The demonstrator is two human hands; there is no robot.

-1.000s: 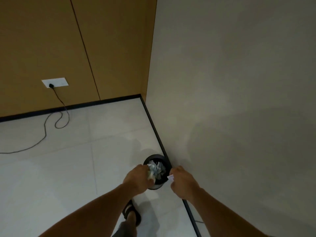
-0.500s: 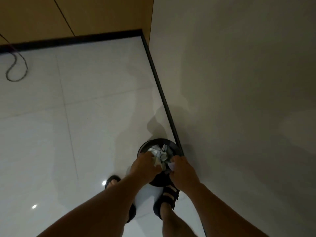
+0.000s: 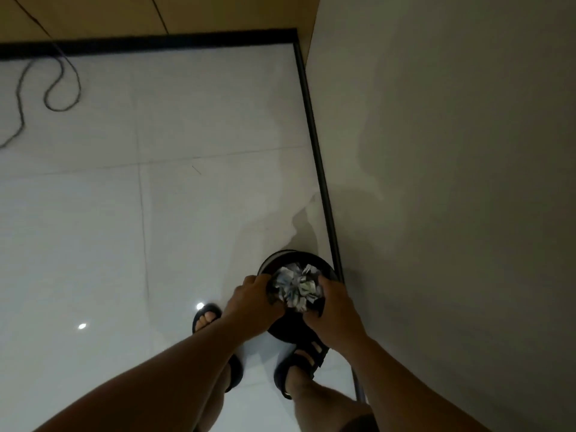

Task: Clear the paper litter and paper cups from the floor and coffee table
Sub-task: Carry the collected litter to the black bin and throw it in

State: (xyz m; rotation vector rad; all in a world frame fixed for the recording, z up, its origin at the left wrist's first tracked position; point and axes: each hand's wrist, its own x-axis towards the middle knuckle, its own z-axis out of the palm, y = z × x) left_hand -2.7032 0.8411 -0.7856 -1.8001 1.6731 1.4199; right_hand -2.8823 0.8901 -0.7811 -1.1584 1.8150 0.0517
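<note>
A wad of crumpled white paper (image 3: 295,285) sits over the mouth of a round black bin (image 3: 291,252) that stands on the floor against the wall. My left hand (image 3: 253,304) grips the wad from the left with curled fingers. On the other side my right hand (image 3: 337,310) grips it too, fingertips curled in. Both hands hide the near part of the bin's rim. Whether the paper rests inside the bin or is held just above it cannot be told.
A grey wall (image 3: 452,182) with a black skirting strip (image 3: 318,166) runs along the right, close to the bin. A black cable (image 3: 62,88) loops on the white tiled floor at the upper left. My sandalled feet (image 3: 301,363) stand just before the bin.
The view has tilted down and I have stepped up to the bin. Both hands have come together round the paper wad over the bin's mouth.
</note>
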